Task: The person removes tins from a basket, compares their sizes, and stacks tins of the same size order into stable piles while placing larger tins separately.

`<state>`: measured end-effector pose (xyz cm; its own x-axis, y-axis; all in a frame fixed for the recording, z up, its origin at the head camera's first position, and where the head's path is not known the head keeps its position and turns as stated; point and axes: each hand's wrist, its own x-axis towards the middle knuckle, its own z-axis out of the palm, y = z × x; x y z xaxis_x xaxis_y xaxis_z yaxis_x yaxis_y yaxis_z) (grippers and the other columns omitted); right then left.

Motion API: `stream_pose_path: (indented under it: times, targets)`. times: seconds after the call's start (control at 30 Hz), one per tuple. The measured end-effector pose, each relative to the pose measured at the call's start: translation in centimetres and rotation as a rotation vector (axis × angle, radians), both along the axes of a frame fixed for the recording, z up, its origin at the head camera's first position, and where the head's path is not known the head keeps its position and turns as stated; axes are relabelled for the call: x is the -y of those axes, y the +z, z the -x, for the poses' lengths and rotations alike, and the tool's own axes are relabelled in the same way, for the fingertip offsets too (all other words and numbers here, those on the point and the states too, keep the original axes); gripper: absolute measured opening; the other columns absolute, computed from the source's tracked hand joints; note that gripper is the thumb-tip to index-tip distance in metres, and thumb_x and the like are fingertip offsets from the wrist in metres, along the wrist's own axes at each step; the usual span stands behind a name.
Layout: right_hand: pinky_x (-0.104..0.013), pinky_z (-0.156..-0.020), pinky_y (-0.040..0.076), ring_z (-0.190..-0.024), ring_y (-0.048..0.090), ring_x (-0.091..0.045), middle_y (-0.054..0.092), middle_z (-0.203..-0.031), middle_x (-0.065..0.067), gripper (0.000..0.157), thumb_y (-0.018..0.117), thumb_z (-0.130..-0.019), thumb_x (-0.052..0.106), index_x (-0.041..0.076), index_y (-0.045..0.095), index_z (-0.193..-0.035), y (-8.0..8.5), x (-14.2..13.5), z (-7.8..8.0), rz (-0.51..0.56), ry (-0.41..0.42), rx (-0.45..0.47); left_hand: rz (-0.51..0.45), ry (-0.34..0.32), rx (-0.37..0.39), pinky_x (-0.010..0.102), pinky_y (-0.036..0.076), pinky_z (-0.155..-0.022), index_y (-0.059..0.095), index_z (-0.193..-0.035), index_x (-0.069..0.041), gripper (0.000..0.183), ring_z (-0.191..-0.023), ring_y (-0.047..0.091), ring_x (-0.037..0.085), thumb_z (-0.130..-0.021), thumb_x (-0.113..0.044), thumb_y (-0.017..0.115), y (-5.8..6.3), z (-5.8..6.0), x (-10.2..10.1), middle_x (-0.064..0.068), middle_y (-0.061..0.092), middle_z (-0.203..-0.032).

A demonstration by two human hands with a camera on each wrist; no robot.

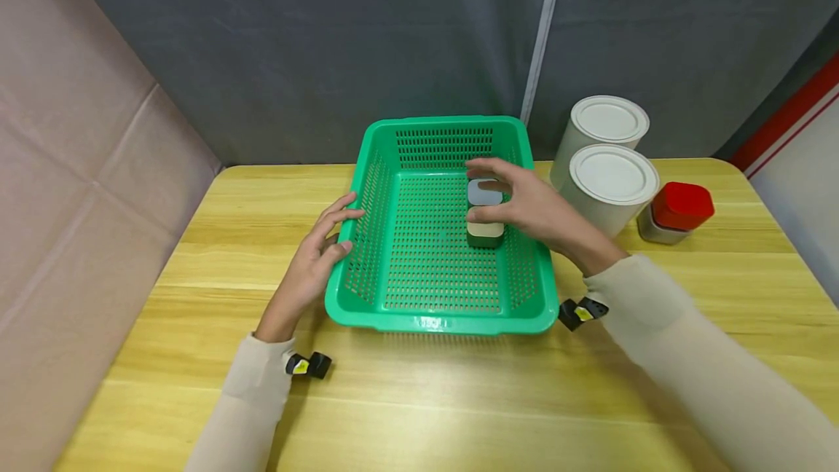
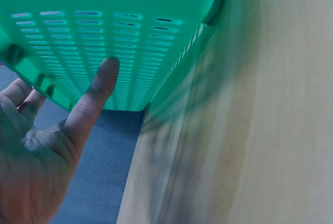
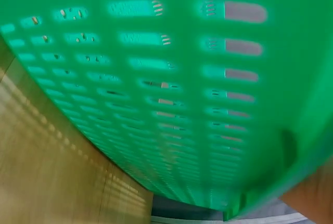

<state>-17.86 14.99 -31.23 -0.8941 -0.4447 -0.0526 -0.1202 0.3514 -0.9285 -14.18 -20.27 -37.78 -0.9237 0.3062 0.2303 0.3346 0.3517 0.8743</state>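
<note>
A green perforated basket (image 1: 441, 326) stands on the table. My left hand (image 1: 311, 261) is at its left rim, fingertips over the edge; in the left wrist view the straight thumb (image 2: 93, 99) lies against the slotted outer wall. Inside, on the right, two small containers sit one behind the other: one with a grey lid (image 1: 485, 197), one with a cream lid (image 1: 485, 230) and dark green body. My right hand (image 1: 534, 202) reaches over the right rim, its fingers spread above the grey lid and thumb by the cream one. In the right wrist view the basket wall (image 3: 291, 78) hides most of it.
Two large pale canisters (image 1: 612, 175) with white lids stand right of the basket at the back. Beside them is a small container with a red lid (image 1: 683, 206). A grey curtain (image 1: 314, 57) hangs behind the wooden table (image 1: 262, 239).
</note>
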Motion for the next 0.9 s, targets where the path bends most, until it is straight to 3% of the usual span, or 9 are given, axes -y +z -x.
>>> stream_pose_path:
  times: [0.57,0.9]
  targets:
    - [-0.06,-0.121,0.037,-0.153,0.035,-0.048,0.04,-0.163,-0.023,0.078,0.077,-0.092,0.01,0.005,0.039,-0.159,-0.9,1.7,1.1,-0.077,0.031,0.04,-0.005,0.0,-0.004,0.071,0.03,-0.12,0.054,-0.147,-0.007,0.049,-0.162,0.02,0.025,-0.1,0.0,0.045,0.0,-0.1,0.0,-0.001,0.029,-0.172]
    - [-0.061,-0.121,0.036,-0.151,0.037,-0.048,0.042,-0.162,-0.023,0.077,0.074,-0.094,0.009,0.004,0.036,-0.161,-1.1,1.9,1.1,-0.146,0.07,0.02,0.0,-0.003,-0.005,0.071,0.031,-0.119,0.053,-0.148,-0.007,0.049,-0.162,0.02,0.027,-0.1,-0.001,0.045,0.1,0.0,-0.1,-0.001,0.028,-0.173]
